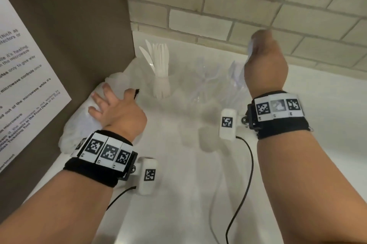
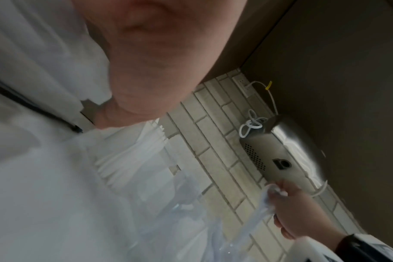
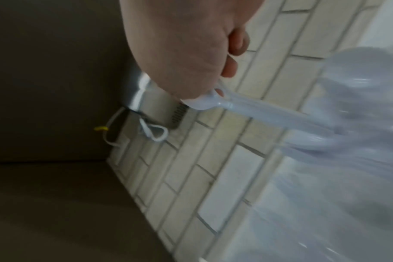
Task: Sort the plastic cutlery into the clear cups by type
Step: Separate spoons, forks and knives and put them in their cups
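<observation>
The white plastic knives stand out against the white countertop, and the clear plastic spoon shows a faint bluish tint. Pale beige rectangular wall tiles run in a brick pattern with darker grout, beside a flat brown panel. Black fabric wristbands carry white blocks printed with black square codes.

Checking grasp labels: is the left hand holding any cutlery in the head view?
No: the left hand lies with fingers spread on the white plastic bag, while the right hand grips the clear cutlery.
</observation>
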Action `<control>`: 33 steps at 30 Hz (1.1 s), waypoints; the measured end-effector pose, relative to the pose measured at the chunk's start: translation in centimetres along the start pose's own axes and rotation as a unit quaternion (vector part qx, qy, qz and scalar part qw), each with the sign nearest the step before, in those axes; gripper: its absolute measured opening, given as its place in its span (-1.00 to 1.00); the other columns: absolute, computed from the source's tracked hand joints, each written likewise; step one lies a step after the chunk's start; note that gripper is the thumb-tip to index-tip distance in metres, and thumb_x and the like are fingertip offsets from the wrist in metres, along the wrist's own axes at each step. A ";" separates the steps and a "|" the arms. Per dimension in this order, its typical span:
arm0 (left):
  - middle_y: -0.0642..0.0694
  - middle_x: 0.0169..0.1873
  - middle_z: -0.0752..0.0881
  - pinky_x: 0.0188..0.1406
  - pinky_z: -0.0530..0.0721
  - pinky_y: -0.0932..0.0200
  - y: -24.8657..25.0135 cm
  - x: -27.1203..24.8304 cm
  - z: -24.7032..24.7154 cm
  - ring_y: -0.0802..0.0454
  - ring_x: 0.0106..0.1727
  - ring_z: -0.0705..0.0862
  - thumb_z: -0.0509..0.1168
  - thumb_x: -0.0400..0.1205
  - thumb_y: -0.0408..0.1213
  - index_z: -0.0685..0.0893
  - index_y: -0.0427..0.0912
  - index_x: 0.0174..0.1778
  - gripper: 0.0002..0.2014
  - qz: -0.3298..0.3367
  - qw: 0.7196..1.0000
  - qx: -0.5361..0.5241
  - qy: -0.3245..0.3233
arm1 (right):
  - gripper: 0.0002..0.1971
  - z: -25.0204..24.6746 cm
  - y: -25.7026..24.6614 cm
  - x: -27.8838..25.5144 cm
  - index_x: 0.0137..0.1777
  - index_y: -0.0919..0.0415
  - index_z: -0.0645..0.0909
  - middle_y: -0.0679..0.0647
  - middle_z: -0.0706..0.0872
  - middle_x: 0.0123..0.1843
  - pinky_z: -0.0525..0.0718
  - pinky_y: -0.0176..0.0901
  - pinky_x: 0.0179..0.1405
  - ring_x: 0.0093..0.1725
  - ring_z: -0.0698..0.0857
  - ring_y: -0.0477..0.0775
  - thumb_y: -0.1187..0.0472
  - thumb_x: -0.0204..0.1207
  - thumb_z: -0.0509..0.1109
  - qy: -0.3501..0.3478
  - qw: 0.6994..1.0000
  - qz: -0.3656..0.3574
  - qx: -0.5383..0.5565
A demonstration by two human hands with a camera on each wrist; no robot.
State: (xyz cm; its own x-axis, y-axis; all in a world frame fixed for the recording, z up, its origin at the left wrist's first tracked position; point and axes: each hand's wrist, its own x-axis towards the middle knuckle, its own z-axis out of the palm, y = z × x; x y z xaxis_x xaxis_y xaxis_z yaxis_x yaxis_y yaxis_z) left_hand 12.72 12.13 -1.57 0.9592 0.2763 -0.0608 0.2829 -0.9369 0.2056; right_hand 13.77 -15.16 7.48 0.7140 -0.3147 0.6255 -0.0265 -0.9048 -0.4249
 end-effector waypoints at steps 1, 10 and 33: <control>-0.31 0.62 -0.16 0.50 0.03 -0.41 -0.2 0.1 0.0 -0.44 0.61 -0.07 0.21 0.57 -0.17 0.21 0.22 0.53 -0.40 0.004 1.000 0.022 -0.006 | -0.60 0.7 0.6 -0.3 0.22 0.24 0.48 0.31 0.67 -0.05 0.45 0.01 -0.28 -0.08 0.60 0.36 0.28 0.41 0.02 -0.031 0.999 0.012 -0.031; -0.35 0.54 0.16 0.30 0.26 -0.12 -1.0 -1.1 -1.2 -0.33 0.38 0.25 0.12 0.55 -0.26 0.36 0.21 0.48 -0.46 0.050 0.993 0.106 -0.033 | -0.60 4.0 1.8 -2.3 0.42 0.18 0.50 0.26 0.59 0.35 0.46 0.19 0.17 0.29 0.47 0.41 0.14 0.59 0.23 -0.085 0.977 0.035 -0.191; -0.22 0.35 0.40 -0.30 0.51 0.25 -1.4 -4.8 -2.1 0.10 -0.23 0.56 0.31 0.56 -0.25 0.40 0.17 0.21 -0.64 -0.032 0.868 -0.491 -0.061 | -0.83 7.3 -7.5 -10.5 0.06 0.25 0.60 0.18 0.71 -0.14 0.71 -0.11 -0.26 -0.19 0.70 0.16 0.36 0.54 0.23 -0.393 0.859 0.143 0.294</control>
State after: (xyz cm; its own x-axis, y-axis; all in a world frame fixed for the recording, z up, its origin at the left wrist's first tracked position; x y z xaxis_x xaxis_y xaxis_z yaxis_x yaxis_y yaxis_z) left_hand 7.68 12.55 0.45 0.9514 0.2404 -0.1925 0.2558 -0.2687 0.9286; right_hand 11.63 -3.00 -0.67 0.9952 -0.0004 -0.0979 -0.0877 -0.4491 -0.8892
